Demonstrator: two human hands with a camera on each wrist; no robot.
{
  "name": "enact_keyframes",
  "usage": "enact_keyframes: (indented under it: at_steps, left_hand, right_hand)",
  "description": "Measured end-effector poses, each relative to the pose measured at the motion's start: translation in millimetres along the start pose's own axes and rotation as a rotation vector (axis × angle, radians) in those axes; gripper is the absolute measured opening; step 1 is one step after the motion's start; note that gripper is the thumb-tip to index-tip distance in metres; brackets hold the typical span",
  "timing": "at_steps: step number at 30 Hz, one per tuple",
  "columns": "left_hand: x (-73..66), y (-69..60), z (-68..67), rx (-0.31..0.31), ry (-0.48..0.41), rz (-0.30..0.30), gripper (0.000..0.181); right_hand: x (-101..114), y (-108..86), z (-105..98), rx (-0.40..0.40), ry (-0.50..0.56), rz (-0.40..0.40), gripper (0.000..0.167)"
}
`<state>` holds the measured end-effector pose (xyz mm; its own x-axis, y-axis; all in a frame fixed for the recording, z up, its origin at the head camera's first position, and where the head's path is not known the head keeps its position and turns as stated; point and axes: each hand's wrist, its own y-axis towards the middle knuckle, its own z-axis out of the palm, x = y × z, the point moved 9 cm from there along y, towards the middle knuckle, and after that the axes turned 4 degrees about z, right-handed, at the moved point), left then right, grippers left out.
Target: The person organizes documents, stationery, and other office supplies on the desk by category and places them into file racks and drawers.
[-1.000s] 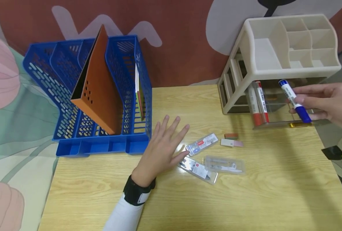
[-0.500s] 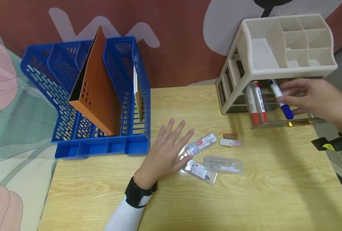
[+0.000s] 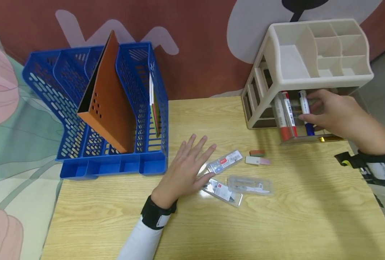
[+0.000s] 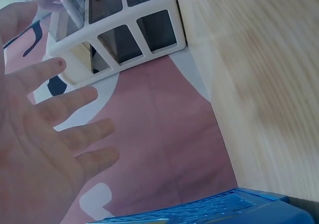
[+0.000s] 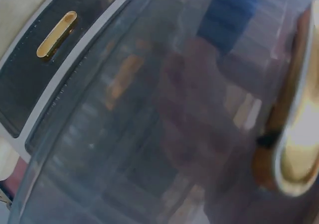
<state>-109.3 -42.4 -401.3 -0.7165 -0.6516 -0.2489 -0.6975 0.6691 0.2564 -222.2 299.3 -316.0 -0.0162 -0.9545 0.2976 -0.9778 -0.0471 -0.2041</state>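
A white marker with blue ends [image 3: 304, 104] is inside the pulled-out clear drawer [image 3: 296, 140] of the cream organizer. My right hand [image 3: 338, 112] reaches over the drawer and holds this marker between thumb and fingers. Two red-and-white markers [image 3: 289, 113] lie side by side along the drawer's left wall. In the right wrist view the drawer's gold handle [image 5: 294, 149] is close up, and a blue patch [image 5: 229, 15] shows blurred through the plastic. My left hand [image 3: 182, 169] has its fingers spread, beside several clear plastic cases [image 3: 225, 161]; its palm faces the left wrist view.
A cream organizer [image 3: 296, 81] with top compartments stands at the back right. Two small erasers [image 3: 256, 160] lie in front of it. At the left, a blue file rack [image 3: 114, 162] holds an orange folder [image 3: 111, 104] and thin booklets [image 3: 153, 108]. A patterned cloth hangs behind.
My right hand has moved left and lowered the blue marker into the drawer, turning it more in line with the red ones. The left hand has barely shifted.
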Motion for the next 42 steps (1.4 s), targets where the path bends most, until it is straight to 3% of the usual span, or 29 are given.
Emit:
enact_keyframes:
  at_steps: [10, 13, 16, 23, 33, 36, 42]
  left_hand:
    - [7.1, 0.2, -1.9, -0.017, -0.004, -0.011, 0.075]
    - [7.8, 0.7, -1.9, -0.013, -0.003, -0.017, 0.075]
    - [9.2, 0.9, -2.0, -0.007, 0.002, -0.027, 0.076]
    - [13.7, 0.2, -3.9, -0.008, 0.035, -0.041, 0.077]
    - [13.0, 0.9, -0.8, -0.006, 0.038, -0.040, 0.072]
    - [11.9, 1.3, 0.2, -0.007, 0.039, -0.037, 0.073]
    - [13.6, -0.3, 3.3, -0.009, 0.043, -0.048, 0.073]
  right_hand:
    - [10.4, -6.7, -0.2, -0.023, -0.049, -0.038, 0.051]
    - [16.3, -18.9, -8.0, -0.094, -0.077, -0.044, 0.044]
    - [22.9, -40.1, -18.1, -0.216, -0.053, -0.045, 0.038]
    - [30.4, -98.9, -38.6, -0.587, 0.131, -0.143, 0.027]
    - [22.0, -152.0, -28.4, -0.911, 0.379, -0.293, 0.037]
    - [10.9, -159.0, -17.7, -0.925, 0.502, -0.257, 0.032]
    - [-26.1, -158.7, 12.4, -0.872, 0.792, -0.107, 0.028]
